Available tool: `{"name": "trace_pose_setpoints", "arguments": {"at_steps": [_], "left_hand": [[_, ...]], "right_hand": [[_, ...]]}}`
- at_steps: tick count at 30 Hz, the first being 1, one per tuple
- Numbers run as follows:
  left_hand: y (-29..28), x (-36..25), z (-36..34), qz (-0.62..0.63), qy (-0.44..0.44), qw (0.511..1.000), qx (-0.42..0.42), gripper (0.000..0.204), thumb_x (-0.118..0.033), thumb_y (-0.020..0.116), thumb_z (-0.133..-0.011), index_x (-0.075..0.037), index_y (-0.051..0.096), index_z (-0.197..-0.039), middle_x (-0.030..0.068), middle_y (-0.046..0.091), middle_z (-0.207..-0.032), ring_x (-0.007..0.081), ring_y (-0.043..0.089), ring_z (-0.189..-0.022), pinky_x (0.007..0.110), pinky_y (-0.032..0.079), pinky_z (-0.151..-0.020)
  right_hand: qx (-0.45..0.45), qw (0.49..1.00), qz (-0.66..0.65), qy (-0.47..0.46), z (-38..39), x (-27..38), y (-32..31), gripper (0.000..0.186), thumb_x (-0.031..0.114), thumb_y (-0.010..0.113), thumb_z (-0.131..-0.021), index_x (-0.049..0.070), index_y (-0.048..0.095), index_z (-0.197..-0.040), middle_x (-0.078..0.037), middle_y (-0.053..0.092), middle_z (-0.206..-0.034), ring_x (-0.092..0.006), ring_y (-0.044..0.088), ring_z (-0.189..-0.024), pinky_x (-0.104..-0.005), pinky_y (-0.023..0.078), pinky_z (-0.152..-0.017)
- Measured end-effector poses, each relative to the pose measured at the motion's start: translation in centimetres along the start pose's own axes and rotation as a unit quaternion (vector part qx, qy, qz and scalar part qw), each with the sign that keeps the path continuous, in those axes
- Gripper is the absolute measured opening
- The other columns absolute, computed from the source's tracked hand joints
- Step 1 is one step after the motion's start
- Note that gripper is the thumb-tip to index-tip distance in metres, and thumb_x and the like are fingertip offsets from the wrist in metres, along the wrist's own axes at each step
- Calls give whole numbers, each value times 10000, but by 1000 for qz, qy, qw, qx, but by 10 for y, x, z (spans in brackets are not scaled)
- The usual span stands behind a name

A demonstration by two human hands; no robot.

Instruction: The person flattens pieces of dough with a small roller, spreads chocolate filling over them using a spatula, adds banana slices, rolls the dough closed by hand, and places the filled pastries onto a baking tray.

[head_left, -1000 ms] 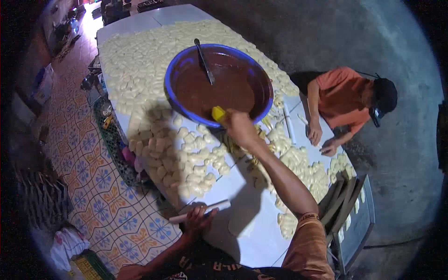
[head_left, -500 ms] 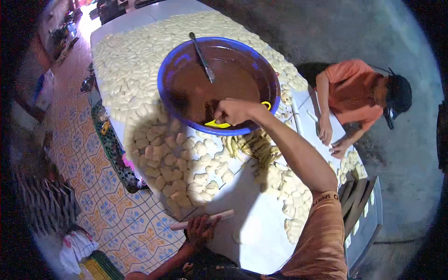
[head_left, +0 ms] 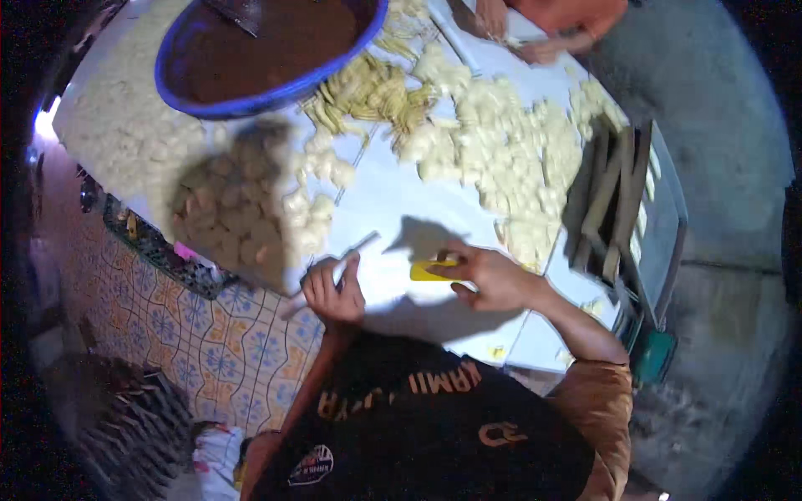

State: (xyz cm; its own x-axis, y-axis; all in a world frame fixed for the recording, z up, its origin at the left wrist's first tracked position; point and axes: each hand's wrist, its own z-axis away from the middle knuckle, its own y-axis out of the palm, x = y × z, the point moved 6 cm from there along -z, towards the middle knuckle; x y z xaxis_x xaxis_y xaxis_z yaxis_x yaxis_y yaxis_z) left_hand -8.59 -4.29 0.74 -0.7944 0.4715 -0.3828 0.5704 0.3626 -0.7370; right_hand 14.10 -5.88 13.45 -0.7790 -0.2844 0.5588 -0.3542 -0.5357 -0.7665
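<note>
My left hand is closed around a slim pale rolling pin at the table's near edge. My right hand grips a flat yellow scraper low over the bare white tabletop, its shadow falling beside it. To the far left stands a blue-rimmed basin of thick brown filling, with a metal tool in it partly cut off by the frame. Rounded dough pieces lie in shadow in front of the basin. Beyond my right hand spread many flattened pale dough pieces.
Yellowish-brown strips are heaped beside the basin. Several long dark bars rest near a metal tray on the right. A co-worker's hands work across the table. Below the left edge is a dark green crate.
My right hand has come back from the basin with the yellow scraper and is now over the near tabletop. My left hand keeps the rolling pin. The view has shifted toward me.
</note>
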Motion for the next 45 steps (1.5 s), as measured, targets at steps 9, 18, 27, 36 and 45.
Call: {"name": "trace_pose_setpoints", "arguments": {"at_steps": [9, 18, 27, 36, 45], "left_hand": [[5, -12, 8, 7, -15, 992, 123, 458, -96, 663, -868, -214, 669, -1310, 113, 565, -1178, 361, 547, -1139, 533, 409, -993], [-2, -9, 11, 6, -27, 993, 114, 487, -73, 678, -850, -218, 660, -1314, 108, 553, -1185, 355, 544, -1129, 522, 419, -986], [-8, -9, 1, -24, -27, 993, 116, 493, -92, 659, -801, -188, 671, -1284, 124, 565, -1155, 350, 548, -1118, 530, 424, -974], [2, 1, 9, 21, -2, 998, 58, 380, -156, 626, -815, -165, 744, -1176, 165, 625, -1075, 345, 586, -998, 493, 442, -888], [0, 1, 16, 18, -44, 994, 95, 394, -146, 624, -844, -188, 734, -1220, 101, 611, -1085, 298, 550, -1082, 470, 415, -949]], "right_hand": [[-227, 958, 118, 128, 50, -38, 142, 558, 72, 684, -834, 7, 547, -1372, -196, 501, -1374, -394, 517, -1122, -448, 534, -939], [-243, 893, -256, 279, 137, -40, 119, 419, 58, 669, -884, -59, 634, -1284, -204, 663, -1226, -351, 651, -1080, -416, 568, -906], [-410, 820, -142, 373, 133, -96, 71, 301, 81, 697, -897, -51, 695, -1168, -224, 732, -1088, -344, 714, -1023, -384, 541, -915], [-402, 913, -65, 20, -201, -93, -24, 165, 104, 661, -851, 12, 719, -975, -223, 712, -903, -392, 700, -848, -432, 544, -774], [-337, 939, -20, 63, -248, -98, -27, 133, 80, 709, -776, -12, 694, -872, -219, 690, -763, -442, 626, -660, -467, 520, -673]]}}
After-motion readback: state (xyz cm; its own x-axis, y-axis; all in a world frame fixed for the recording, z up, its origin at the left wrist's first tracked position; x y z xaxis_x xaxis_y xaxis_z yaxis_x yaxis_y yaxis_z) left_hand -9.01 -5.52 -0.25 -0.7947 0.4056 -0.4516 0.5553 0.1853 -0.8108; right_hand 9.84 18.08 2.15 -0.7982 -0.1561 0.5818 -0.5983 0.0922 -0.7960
